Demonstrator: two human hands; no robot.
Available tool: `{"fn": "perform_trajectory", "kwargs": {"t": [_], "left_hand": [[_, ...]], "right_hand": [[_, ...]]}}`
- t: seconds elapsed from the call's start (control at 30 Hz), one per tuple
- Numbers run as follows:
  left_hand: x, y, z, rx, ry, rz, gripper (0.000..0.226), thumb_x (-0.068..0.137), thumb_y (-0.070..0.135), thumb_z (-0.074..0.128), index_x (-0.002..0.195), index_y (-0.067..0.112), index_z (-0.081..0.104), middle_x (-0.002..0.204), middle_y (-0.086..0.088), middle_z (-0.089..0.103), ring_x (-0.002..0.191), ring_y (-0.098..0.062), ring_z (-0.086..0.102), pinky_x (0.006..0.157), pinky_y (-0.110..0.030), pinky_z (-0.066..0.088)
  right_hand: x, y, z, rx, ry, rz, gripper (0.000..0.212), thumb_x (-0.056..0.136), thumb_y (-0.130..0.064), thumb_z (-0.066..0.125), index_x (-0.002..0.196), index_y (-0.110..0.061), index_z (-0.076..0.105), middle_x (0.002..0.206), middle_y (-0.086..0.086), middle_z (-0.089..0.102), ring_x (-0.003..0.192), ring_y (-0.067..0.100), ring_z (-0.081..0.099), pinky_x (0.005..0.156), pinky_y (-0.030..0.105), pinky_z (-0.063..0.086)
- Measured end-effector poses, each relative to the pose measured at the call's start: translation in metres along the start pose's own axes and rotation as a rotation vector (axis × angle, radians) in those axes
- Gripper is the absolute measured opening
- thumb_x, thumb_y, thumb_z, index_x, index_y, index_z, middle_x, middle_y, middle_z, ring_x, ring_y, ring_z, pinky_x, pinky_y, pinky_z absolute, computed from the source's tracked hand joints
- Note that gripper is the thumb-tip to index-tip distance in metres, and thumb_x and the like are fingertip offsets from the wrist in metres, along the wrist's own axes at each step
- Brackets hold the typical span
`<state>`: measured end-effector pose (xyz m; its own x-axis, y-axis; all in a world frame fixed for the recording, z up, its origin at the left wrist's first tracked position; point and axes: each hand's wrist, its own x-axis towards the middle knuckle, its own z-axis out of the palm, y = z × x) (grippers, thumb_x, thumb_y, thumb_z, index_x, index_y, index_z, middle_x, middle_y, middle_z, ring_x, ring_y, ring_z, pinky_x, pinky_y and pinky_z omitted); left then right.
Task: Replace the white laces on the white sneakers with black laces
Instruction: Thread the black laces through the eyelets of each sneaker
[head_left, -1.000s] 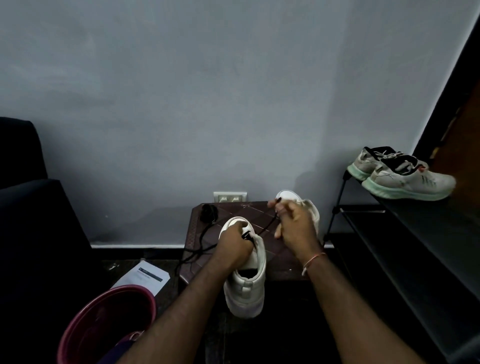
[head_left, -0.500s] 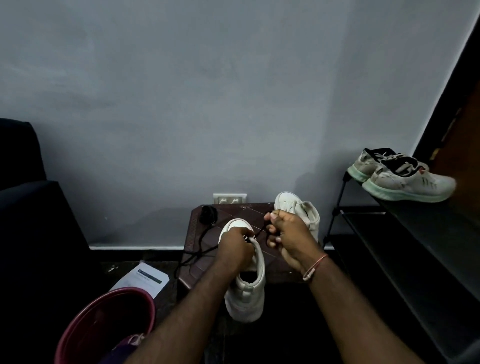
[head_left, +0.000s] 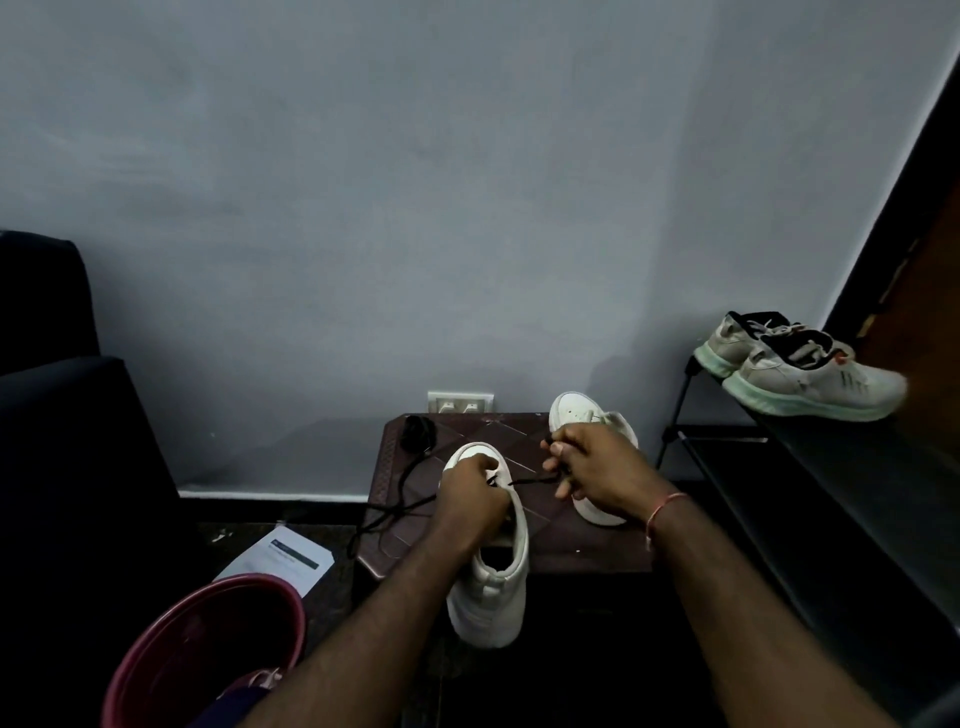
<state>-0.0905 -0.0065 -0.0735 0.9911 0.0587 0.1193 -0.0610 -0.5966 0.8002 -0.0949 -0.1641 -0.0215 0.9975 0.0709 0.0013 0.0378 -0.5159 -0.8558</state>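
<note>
Grasping the sneaker (head_left: 493, 597) by its upper with the left grip (head_left: 470, 501), fingers curled over the eyelet rows. Lying with toe over the counter (head_left: 566, 540) and heel past its near edge, opening toward the camera.

Pinching the lace (head_left: 524, 480) with the right grip (head_left: 597, 475), thumb and fingers closed on it, just right of the sneaker's toe and a little higher than the left grip. Running nearly straight between the two grips, black against the white toe. Meeting the sneaker under the left grip; cannot tell at which eyelet. Trailing out again on the left grip's other side, across the counter's left part and over its edge in a loose tangle.

Behind the right grip and partly hidden by it: the second sneaker (head_left: 576, 408), flat on the counter, toe toward the wall.

At the counter's back left corner, a small black lump (head_left: 415, 431), too dark to identify. On the wall just behind, a socket plate (head_left: 460, 402). On the right wrist, a thin band (head_left: 665, 512). To the right, on a dark rack (head_left: 831, 493), a pair of running shoes (head_left: 810, 374) with pale green soles. On the floor at left, a sheet of paper (head_left: 280, 558), and nearer, a pink bucket (head_left: 208, 639).
</note>
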Motion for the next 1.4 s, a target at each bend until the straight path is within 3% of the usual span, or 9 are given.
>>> {"fn": "perform_trajectory", "kwargs": {"t": [0.2, 0.33, 0.47, 0.73, 0.97, 1.07, 1.23, 1.3, 1.4], "left_hand": [[-0.002, -0.006, -0.013, -0.252, 0.001, -0.06, 0.043, 0.067, 0.031, 0.057, 0.104, 0.013, 0.072, 0.105, -0.006, 0.072, 0.103, -0.02, 0.065, 0.094, -0.032, 0.05], [-0.001, -0.032, -0.033, -0.223, 0.158, -0.079, 0.021, 0.088, 0.017, 0.059, 0.102, 0.007, 0.072, 0.1, -0.008, 0.072, 0.093, -0.02, 0.065, 0.083, -0.027, 0.049], [0.003, -0.067, -0.06, -0.04, 0.31, -0.16, 0.018, 0.087, 0.013, 0.06, 0.097, 0.008, 0.074, 0.097, -0.013, 0.073, 0.097, -0.028, 0.066, 0.085, -0.03, 0.047], [0.021, -0.086, -0.061, 0.345, 0.189, -0.143, 0.035, 0.082, 0.043, 0.066, 0.083, 0.009, 0.068, 0.087, -0.012, 0.07, 0.089, -0.033, 0.065, 0.077, -0.038, 0.054], [0.032, -0.083, -0.054, 0.556, 0.066, -0.24, 0.028, 0.088, 0.029, 0.06, 0.104, 0.006, 0.063, 0.112, -0.017, 0.066, 0.109, -0.036, 0.059, 0.089, -0.04, 0.05], [0.031, -0.067, -0.062, 0.512, 0.044, -0.032, 0.013, 0.087, 0.025, 0.059, 0.094, 0.014, 0.064, 0.103, -0.013, 0.068, 0.102, -0.034, 0.061, 0.083, -0.039, 0.048], [0.028, -0.002, -0.093, 0.206, -0.043, 0.458, 0.013, 0.076, 0.013, 0.056, 0.084, 0.008, 0.065, 0.072, -0.007, 0.068, 0.066, -0.022, 0.063, 0.063, -0.033, 0.049], [0.027, 0.021, -0.1, 0.135, -0.036, 0.534, 0.01, 0.081, 0.003, 0.059, 0.086, 0.009, 0.065, 0.069, 0.001, 0.063, 0.054, -0.005, 0.056, 0.057, -0.024, 0.045], [0.03, 0.036, -0.103, 0.097, -0.079, 0.514, 0.016, 0.085, -0.003, 0.058, 0.09, 0.011, 0.062, 0.074, -0.004, 0.067, 0.046, 0.007, 0.053, 0.049, -0.011, 0.039]], "right_hand": [[0.002, -0.011, -0.015, 0.036, 0.458, -0.156, 0.019, 0.087, -0.018, 0.066, 0.069, -0.018, 0.06, 0.063, 0.003, 0.067, 0.054, 0.021, 0.063, 0.056, 0.034, 0.053], [0.001, -0.006, 0.002, -0.177, 0.342, -0.076, 0.026, 0.08, -0.029, 0.074, 0.067, -0.011, 0.061, 0.059, 0.002, 0.062, 0.063, 0.026, 0.067, 0.064, 0.031, 0.052], [0.001, 0.008, 0.014, -0.302, 0.367, -0.02, 0.04, 0.078, -0.02, 0.076, 0.061, -0.018, 0.041, 0.06, -0.007, 0.046, 0.07, 0.022, 0.053, 0.062, 0.027, 0.029], [0.002, 0.016, 0.03, -0.357, 0.253, 0.066, 0.022, 0.08, -0.027, 0.074, 0.067, -0.017, 0.059, 0.061, -0.005, 0.059, 0.067, 0.016, 0.059, 0.058, 0.023, 0.035], [-0.002, 0.009, 0.028, -0.388, 0.169, -0.037, 0.014, 0.086, -0.026, 0.067, 0.083, -0.013, 0.069, 0.078, 0.001, 0.071, 0.076, 0.014, 0.064, 0.064, 0.023, 0.041], [-0.003, 0.002, 0.028, -0.332, 0.168, -0.149, 0.013, 0.086, -0.019, 0.066, 0.099, -0.015, 0.068, 0.093, -0.001, 0.071, 0.089, 0.013, 0.065, 0.075, 0.022, 0.045], [0.004, -0.033, 0.033, -0.046, 0.059, -0.278, 0.051, 0.085, -0.002, 0.066, 0.133, -0.016, 0.054, 0.119, -0.005, 0.061, 0.09, 0.019, 0.067, 0.088, 0.028, 0.051], [0.007, -0.044, 0.036, 0.165, -0.057, -0.249, 0.042, 0.086, 0.005, 0.063, 0.122, -0.016, 0.06, 0.113, 0.005, 0.065, 0.085, 0.02, 0.066, 0.084, 0.034, 0.053], [0.01, -0.046, 0.032, 0.168, -0.107, -0.212, 0.016, 0.092, 0.0, 0.059, 0.088, -0.013, 0.068, 0.084, 0.01, 0.068, 0.079, 0.017, 0.063, 0.074, 0.031, 0.052]]}}
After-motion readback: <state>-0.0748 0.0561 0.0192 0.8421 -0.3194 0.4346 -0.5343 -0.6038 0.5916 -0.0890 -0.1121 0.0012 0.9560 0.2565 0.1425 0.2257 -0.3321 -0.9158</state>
